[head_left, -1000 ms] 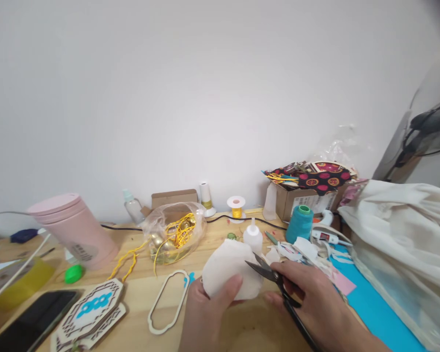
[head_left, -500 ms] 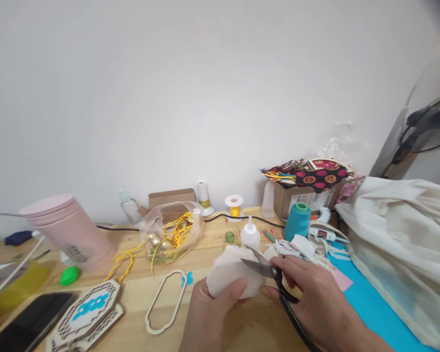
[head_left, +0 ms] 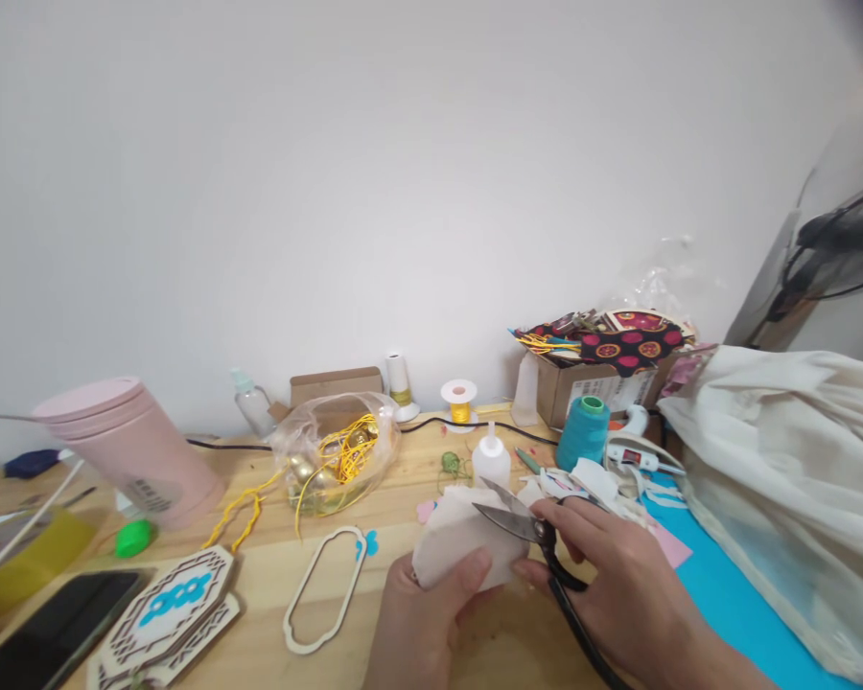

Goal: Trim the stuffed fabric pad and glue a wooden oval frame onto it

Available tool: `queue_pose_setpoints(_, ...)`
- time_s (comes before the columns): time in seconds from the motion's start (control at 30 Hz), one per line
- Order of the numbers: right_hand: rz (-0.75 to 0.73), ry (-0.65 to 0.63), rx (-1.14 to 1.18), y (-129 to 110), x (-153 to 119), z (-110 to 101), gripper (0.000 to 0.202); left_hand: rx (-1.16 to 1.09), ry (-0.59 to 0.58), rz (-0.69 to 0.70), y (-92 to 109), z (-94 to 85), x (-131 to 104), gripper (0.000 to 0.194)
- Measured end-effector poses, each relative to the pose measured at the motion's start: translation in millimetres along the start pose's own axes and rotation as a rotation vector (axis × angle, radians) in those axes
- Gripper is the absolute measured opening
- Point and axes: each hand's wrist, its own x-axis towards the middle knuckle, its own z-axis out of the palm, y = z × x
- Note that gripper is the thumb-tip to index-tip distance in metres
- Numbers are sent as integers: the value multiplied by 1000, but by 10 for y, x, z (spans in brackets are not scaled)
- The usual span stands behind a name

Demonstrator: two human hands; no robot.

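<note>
My left hand (head_left: 431, 599) grips a white sheet, paper or thin cloth (head_left: 454, 535), with the thumb pressed on its near face. A pair of black-handled scissors (head_left: 518, 522) is in my right hand (head_left: 611, 565), the fingers wrapped round the handles. The blades are parted and point left, lying across the upper right part of the sheet. Whether the sheet is between the blades I cannot tell. Just behind the sheet stands a white squeeze bottle (head_left: 491, 460). To the left, a pale wooden frame (head_left: 323, 589) lies flat beside a small blue flower-shaped cutout (head_left: 366, 544).
At left are a pink tumbler (head_left: 133, 450), a phone (head_left: 54, 623) and hexagonal wooden pieces (head_left: 176, 604). A clear bag of gold bells and yellow cord (head_left: 338, 460) stands behind. Rightward are a teal thread cone (head_left: 582, 436), a glue gun (head_left: 637, 455), blue sheet (head_left: 748, 594) and white cloth bag (head_left: 798, 450).
My left hand and the white sheet have shifted slightly right, uncovering a pink scrap behind the sheet. The scissors stay nearly in place, blades still parted.
</note>
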Motion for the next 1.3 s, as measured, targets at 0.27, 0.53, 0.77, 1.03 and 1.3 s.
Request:
queue_pose_setpoints(0.27, -13, -22, 12, 1, 2, -18, 24, 30, 15, 12, 3, -24, -1, 9)
queue_pose_setpoints(0.53, -29, -149, 28, 35, 41, -72, 25, 111, 20, -18, 88, -52, 11, 17)
queue_pose_setpoints(0.77, -41, -218, 14, 58, 28, -93, 25, 245, 64, 3, 143, -128, 56, 30)
queue_pose_setpoints(1.03, 2, -265, 24, 26, 41, -78, 20, 221, 144, 92, 178, -116, 65, 44)
queue_pose_setpoints(1.3, -2, -197, -8, 58, -27, -35, 25, 210, 174, 110, 157, -98, 57, 47)
